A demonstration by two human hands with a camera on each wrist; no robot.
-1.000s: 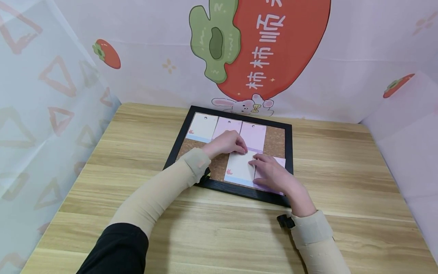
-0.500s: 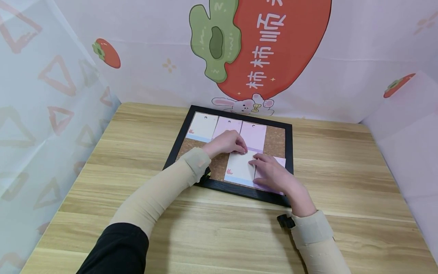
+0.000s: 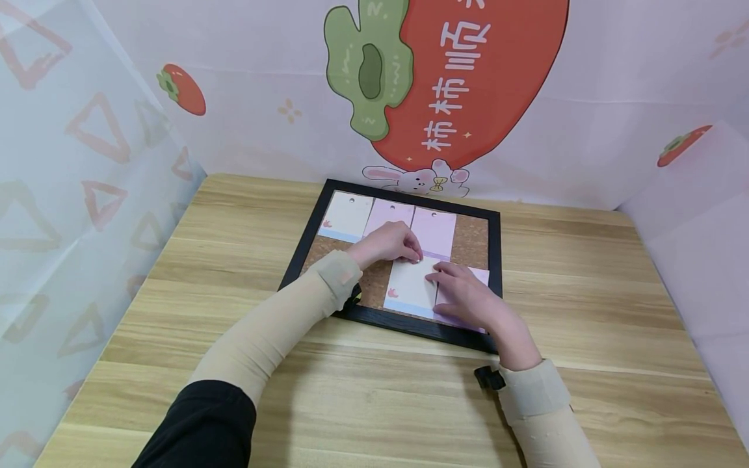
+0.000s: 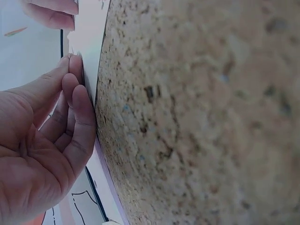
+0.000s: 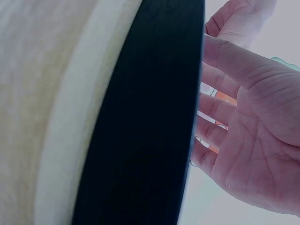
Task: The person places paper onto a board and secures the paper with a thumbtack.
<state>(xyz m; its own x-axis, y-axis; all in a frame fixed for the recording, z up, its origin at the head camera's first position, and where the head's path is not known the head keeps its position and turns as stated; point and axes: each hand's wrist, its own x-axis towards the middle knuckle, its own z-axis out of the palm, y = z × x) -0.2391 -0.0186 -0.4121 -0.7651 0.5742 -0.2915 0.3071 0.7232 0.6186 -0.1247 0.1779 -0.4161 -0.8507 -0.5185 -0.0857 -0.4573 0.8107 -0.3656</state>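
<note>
A black-framed corkboard (image 3: 374,286) lies on the wooden table. At the top edge of a white card (image 3: 409,286) in its lower row, my left hand (image 3: 389,244) pinches a small shiny thumbtack (image 3: 418,261), mostly covered by the fingertips. In the left wrist view the left hand (image 4: 51,126) has thumb and forefinger together against the card. My right hand (image 3: 465,296) rests with spread fingers on that white card and on the purple card (image 3: 480,276) beside it. The right wrist view shows the right hand (image 5: 258,122) beyond the dark frame edge, its fingertips hidden.
Along the board's top row are a white card (image 3: 345,216) and two purple cards, a purple card (image 3: 434,231) among them, each with a small round tack-like spot at its top. Bare cork (image 3: 471,240) shows at upper right. A printed cloth backdrop (image 3: 246,130) stands behind the table.
</note>
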